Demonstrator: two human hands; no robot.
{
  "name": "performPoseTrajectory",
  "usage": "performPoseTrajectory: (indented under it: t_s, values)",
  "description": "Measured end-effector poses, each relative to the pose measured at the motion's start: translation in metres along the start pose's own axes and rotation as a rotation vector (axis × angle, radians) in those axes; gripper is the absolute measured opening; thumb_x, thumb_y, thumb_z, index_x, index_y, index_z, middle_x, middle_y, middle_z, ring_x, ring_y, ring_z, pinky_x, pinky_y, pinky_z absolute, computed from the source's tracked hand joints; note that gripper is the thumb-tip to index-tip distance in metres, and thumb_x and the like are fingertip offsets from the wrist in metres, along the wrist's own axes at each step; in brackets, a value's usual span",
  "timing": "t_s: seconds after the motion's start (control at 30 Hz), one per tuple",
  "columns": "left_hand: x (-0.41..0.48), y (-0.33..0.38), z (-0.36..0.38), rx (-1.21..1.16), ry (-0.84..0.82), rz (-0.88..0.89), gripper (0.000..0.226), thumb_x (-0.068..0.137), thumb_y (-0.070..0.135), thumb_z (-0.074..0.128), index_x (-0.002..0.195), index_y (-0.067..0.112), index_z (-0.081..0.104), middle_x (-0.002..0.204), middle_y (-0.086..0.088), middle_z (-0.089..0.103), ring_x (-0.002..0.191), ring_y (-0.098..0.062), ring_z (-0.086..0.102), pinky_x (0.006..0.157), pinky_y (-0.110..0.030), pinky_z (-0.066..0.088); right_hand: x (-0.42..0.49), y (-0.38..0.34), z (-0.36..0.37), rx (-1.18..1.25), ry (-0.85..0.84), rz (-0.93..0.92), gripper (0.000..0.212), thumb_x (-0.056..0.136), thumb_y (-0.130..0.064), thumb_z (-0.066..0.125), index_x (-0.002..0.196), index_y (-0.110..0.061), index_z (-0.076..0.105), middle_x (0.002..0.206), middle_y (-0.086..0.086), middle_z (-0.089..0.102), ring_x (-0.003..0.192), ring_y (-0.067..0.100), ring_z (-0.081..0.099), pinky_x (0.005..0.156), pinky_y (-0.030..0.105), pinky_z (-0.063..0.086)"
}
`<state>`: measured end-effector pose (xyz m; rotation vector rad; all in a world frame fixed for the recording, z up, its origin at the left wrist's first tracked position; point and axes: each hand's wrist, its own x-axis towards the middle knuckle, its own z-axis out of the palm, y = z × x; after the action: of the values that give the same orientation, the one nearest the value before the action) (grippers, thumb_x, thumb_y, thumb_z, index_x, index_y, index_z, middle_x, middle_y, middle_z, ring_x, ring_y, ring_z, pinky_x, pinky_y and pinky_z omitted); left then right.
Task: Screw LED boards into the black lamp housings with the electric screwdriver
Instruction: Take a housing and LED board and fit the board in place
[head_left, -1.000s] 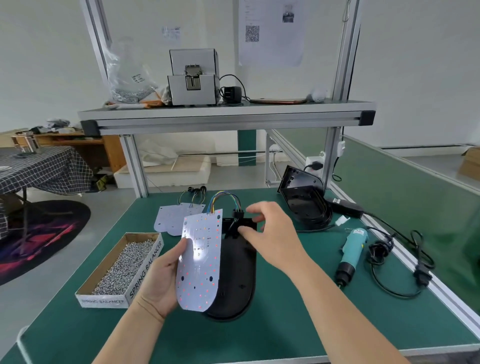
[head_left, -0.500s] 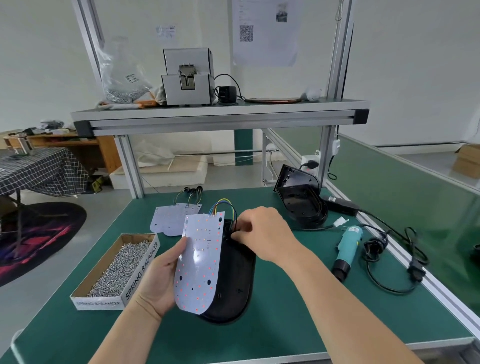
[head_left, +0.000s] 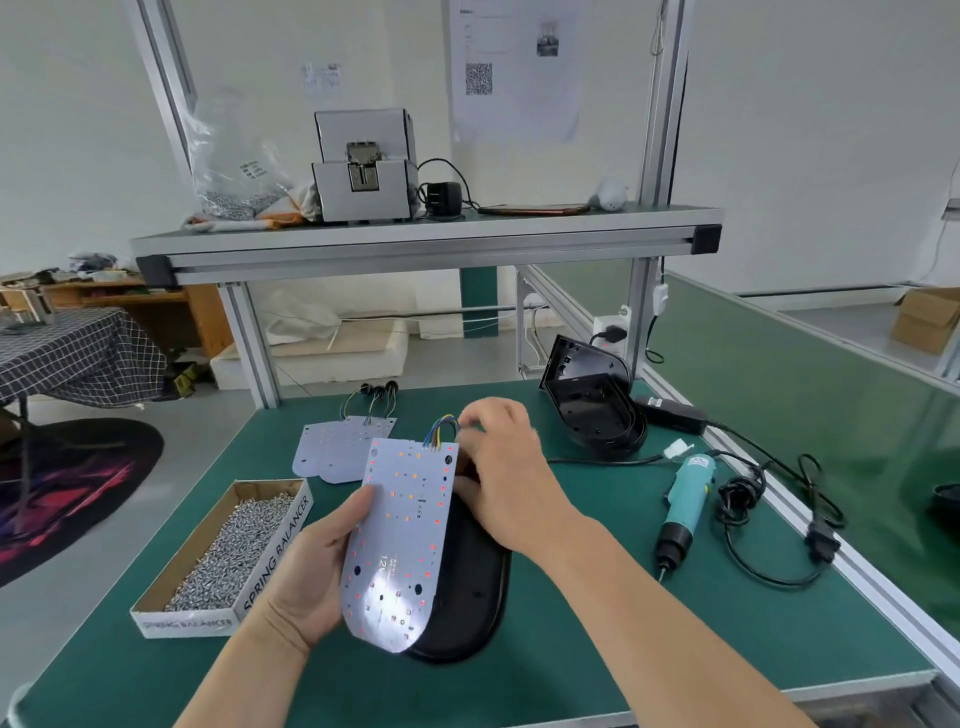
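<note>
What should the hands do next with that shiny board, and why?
Probably lay the LED board flat into the black housing. The left hand holds it tilted up over the housing, the right hand pinches its coloured wires at the top, and the electric screwdriver lies untouched on the table, so no screw can go in yet.

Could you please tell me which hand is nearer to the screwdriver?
Right. The right hand pinches the wires to the left of the screwdriver, not touching it; the left hand grips the LED board farther left.
</note>
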<state>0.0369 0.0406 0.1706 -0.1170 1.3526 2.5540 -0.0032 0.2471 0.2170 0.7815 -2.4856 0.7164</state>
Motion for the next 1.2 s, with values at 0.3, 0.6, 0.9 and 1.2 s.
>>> performPoseTrajectory:
  t_s: [0.3, 0.6, 0.9, 1.2]
  values:
    - [-0.002, 0.009, 0.004, 0.075, -0.040, 0.002, 0.041, 0.091, 0.030, 0.052, 0.112, 0.006, 0.076, 0.116, -0.019, 0.072, 0.096, -0.032, 0.074, 0.072, -0.040, 0.061, 0.021, -0.001, -0.021, 0.044, -0.318, 0.270, 0.026, 0.087, -0.031, 0.067, 0.070, -0.015, 0.056, 0.066, 0.001, 0.053, 0.071, 0.030, 0.046, 0.055, 0.033, 0.039]
    - [-0.001, 0.000, 0.008, 0.159, -0.068, -0.011, 0.040, 0.094, 0.030, 0.049, 0.118, 0.009, 0.073, 0.123, -0.020, 0.069, 0.103, -0.033, 0.072, 0.078, -0.041, 0.060, 0.020, -0.001, -0.005, -0.070, -0.244, 0.363, 0.020, 0.076, -0.005, 0.056, 0.071, -0.018, 0.042, 0.067, -0.002, 0.044, 0.075, 0.031, 0.047, 0.049, 0.026, 0.025]
    - [0.001, 0.009, -0.003, 0.193, -0.094, -0.020, 0.041, 0.097, 0.029, 0.049, 0.120, 0.004, 0.071, 0.118, -0.022, 0.070, 0.098, -0.036, 0.073, 0.076, -0.043, 0.060, 0.011, 0.013, 0.000, 0.193, -0.239, 0.234, 0.011, 0.088, -0.023, 0.064, 0.091, -0.014, 0.058, 0.076, -0.001, 0.059, 0.074, 0.026, 0.047, 0.067, 0.038, 0.045]
    - [0.000, 0.005, 0.002, 0.269, -0.193, -0.045, 0.041, 0.089, 0.031, 0.063, 0.118, 0.003, 0.071, 0.114, -0.023, 0.071, 0.093, -0.035, 0.074, 0.074, -0.040, 0.060, 0.008, 0.025, -0.005, 0.274, -0.343, 0.268, 0.017, 0.092, -0.009, 0.062, 0.106, -0.009, 0.073, 0.090, 0.007, 0.070, 0.078, 0.026, 0.054, 0.072, 0.034, 0.044]
